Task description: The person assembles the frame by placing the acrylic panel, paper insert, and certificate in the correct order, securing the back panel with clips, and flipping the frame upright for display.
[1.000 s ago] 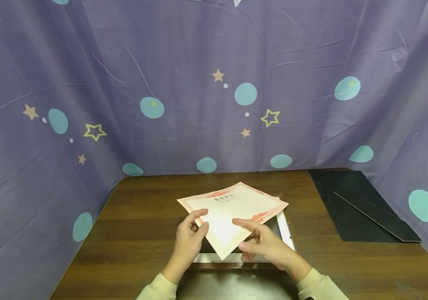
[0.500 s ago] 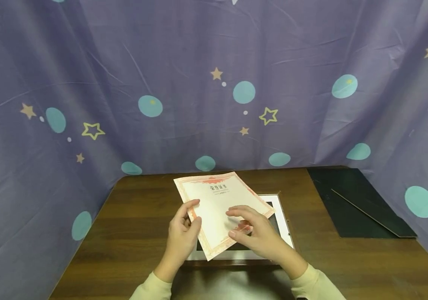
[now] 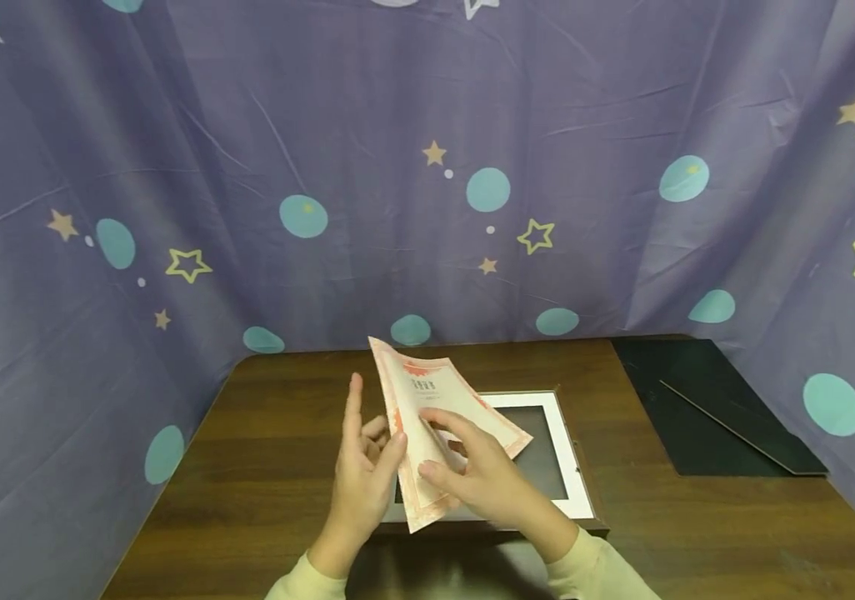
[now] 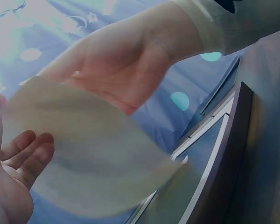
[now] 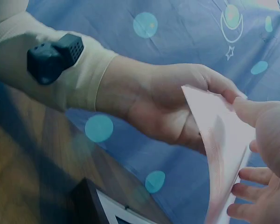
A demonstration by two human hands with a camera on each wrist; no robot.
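In the head view my left hand [image 3: 362,471] pinches the left edge of a certificate [image 3: 414,437], a cream sheet with a red ornamental border. The left thumb lies on its printed face, and the index finger points up. My right hand [image 3: 483,475] is over the sheet's lower right part, thumb and index finger apart with their tips at the printed face. The sheet bows between the hands, above a picture frame [image 3: 581,496] with a white mat and dark centre. In the left wrist view the left fingers [image 4: 30,154] press the sheet's plain back [image 4: 93,149], which partly hides the right hand.
Two dark backing boards [image 3: 660,400], one overlapping the other, lie at the right rear of the wooden table [image 3: 285,417]. A purple curtain [image 3: 367,108] with stars and balloons surrounds the table's back and sides. The picture frame stands near the front edge.
The certificate has turned more upright and bent into a curve, uncovering more of the frame. The left index finger has lifted off it. The right hand has moved left across the sheet.
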